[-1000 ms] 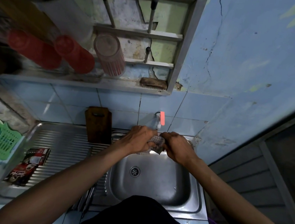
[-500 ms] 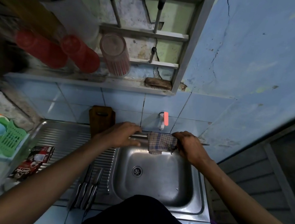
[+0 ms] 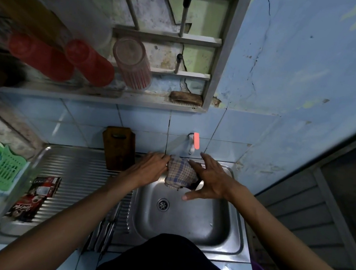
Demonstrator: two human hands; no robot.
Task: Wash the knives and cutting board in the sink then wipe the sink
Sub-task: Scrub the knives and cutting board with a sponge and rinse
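Observation:
A checked cloth (image 3: 180,173) hangs over the back rim of the steel sink (image 3: 233,241), under the tap (image 3: 192,143). My left hand (image 3: 150,168) pinches the cloth's left edge at the rim. My right hand (image 3: 208,179) lies on the cloth's right side with its fingers spread and straight. The brown cutting board (image 3: 119,148) stands against the tiles at the back of the drainboard. Several knives (image 3: 104,230) lie side by side on the drainboard near the front edge, partly hidden by my left forearm.
A ribbed drainboard (image 3: 75,172) left of the basin carries red sachet packs (image 3: 32,198). A green basket (image 3: 2,168) stands at the far left. Above, a shelf holds red cups (image 3: 87,62), a ribbed tumbler (image 3: 134,63) and a brush (image 3: 185,98). The drain (image 3: 163,204) is uncovered.
The cloth, bunched between both hands a second ago, now hangs spread on the back rim. My right hand has let go of its corner and opened flat on it.

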